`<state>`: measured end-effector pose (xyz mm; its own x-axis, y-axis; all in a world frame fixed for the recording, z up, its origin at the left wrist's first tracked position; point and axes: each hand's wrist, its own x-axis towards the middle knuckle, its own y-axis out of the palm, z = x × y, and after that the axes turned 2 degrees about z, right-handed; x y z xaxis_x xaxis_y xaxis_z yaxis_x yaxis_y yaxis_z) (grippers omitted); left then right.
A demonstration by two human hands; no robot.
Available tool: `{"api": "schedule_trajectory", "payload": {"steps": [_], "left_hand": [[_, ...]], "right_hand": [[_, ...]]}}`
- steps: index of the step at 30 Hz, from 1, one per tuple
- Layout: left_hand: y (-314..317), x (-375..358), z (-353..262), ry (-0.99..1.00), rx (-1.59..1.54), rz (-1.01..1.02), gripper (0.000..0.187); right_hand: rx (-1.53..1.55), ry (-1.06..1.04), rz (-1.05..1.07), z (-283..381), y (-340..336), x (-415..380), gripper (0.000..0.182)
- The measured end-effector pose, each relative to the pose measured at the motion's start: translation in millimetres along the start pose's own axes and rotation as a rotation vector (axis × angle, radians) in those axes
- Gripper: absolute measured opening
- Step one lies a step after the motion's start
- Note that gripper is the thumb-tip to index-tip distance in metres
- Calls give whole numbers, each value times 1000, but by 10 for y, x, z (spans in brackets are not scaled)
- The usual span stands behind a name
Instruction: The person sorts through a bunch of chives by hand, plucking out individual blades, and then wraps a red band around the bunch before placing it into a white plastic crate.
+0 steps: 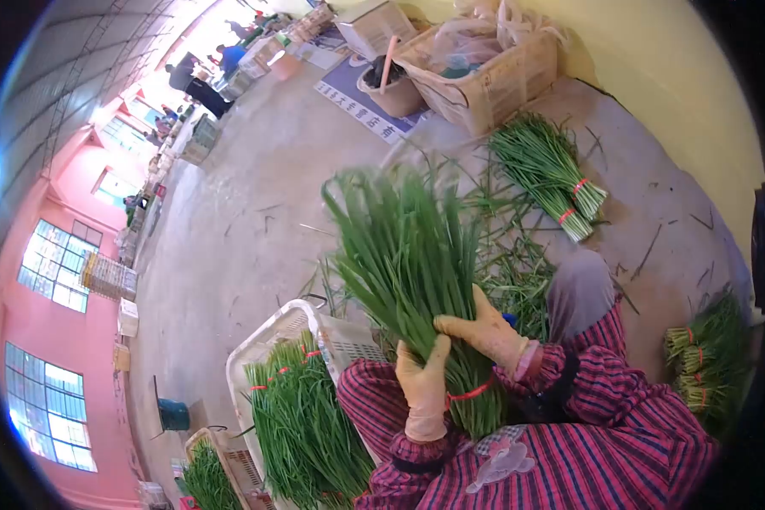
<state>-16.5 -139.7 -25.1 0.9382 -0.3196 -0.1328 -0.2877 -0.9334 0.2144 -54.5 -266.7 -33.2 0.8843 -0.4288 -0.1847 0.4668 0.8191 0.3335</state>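
Both hands are gloved and closed around one thick bunch of chives (404,272), held up in front of the person in the middle of the scene. The left hand (425,382) grips the stalks from the left side, fingers wrapped about them. The right hand (484,327) clasps the same stalks from the right, a little farther along, its fingers curled over the bunch. A red band (470,393) circles the stalks just below the hands, near the cut ends, which rest against the person's striped sleeves (586,399).

To the near left stands a white plastic basket (302,327) filled with more tied bundles (302,416). Loose green leaves (510,272) lie scattered on the concrete floor (229,212) just beyond the hands. Farther off to the right lies another tied bundle (548,174), and more are stacked at the right edge (705,357). A cardboard box (493,81) sits at the far side by the wall. Other people (195,81) stand well apart in the far left distance.
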Motion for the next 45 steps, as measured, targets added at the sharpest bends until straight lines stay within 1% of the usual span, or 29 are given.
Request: {"api": "schedule_trajectory", "payload": {"steps": [4,6,8,10,12,14,15,17,18,19,20,21,22,23,24,25,27,28,29,31,32,33,35,36,37,39,40,42,45], "left_hand": [[-22,28,-43,-43,-150,-50,34],[-86,49,-20,-80,-175,-65,34],[-130,60,-12,-116,-200,-36,33],[-134,58,-12,-128,-191,-17,35],[-146,57,-13,-135,-185,4,37],[-158,55,0,-163,-49,35,45],[-175,58,-16,-168,-50,40,45],[-231,96,-78,22,78,201,53],[-312,118,-117,-24,-36,264,58],[-443,111,-96,-80,-52,293,60],[-564,180,52,-186,-54,361,62],[-564,232,109,-292,-55,425,64],[-542,193,149,-292,-58,425,64],[-380,118,83,-412,-302,500,60],[-269,73,52,-527,-546,569,57],[-228,71,62,-524,-542,565,57],[-176,75,83,-491,-394,405,59],[-175,93,100,-493,-470,377,56],[-168,97,58,-488,-470,376,56],[-130,95,-53,-352,-471,326,53],[-108,129,-66,-344,-476,323,53],[-70,162,-75,-265,-345,288,49],[-12,194,-71,-118,-76,216,42],[20,172,-23,-108,-100,178,41],[-20,191,94,-40,32,141,41],[86,134,84,12,18,52,37],[95,131,75,7,16,55,37],[94,130,56,-27,-100,-43,31],[18,153,114,-59,-124,-89,28]], "right_hand": [[46,85,-108,-53,-137,46,53],[84,-64,-85,-94,-156,40,48],[93,-64,-79,-154,-161,33,47],[100,-72,-71,-179,-157,28,47],[216,-129,-62,-181,-131,34,47],[181,-102,-61,-147,-181,95,46],[149,-73,-63,-124,-213,139,45],[206,-46,-98,-64,-311,278,41],[351,38,21,27,-401,335,36],[495,120,141,84,-479,365,32],[481,113,232,43,-546,398,32],[478,113,228,-19,-585,418,32],[584,200,310,-96,-603,433,33],[693,289,394,-183,-602,454,36],[400,37,408,-291,-531,448,36],[403,37,413,-343,-564,464,36],[-766,-821,232,-200,-572,427,37],[-429,-531,198,-118,-568,395,42],[-428,-534,202,-72,-589,404,42],[620,180,288,-21,-647,410,48],[628,180,306,25,-602,367,53],[623,180,312,86,-507,305,53],[258,-91,273,188,-256,176,58],[189,-63,251,208,-193,142,62],[169,-114,140,173,-120,115,56],[170,21,49,181,-183,96,46],[168,24,43,203,-202,97,46],[285,197,-70,255,-239,100,39],[378,162,-36,190,-255,145,38]]}}
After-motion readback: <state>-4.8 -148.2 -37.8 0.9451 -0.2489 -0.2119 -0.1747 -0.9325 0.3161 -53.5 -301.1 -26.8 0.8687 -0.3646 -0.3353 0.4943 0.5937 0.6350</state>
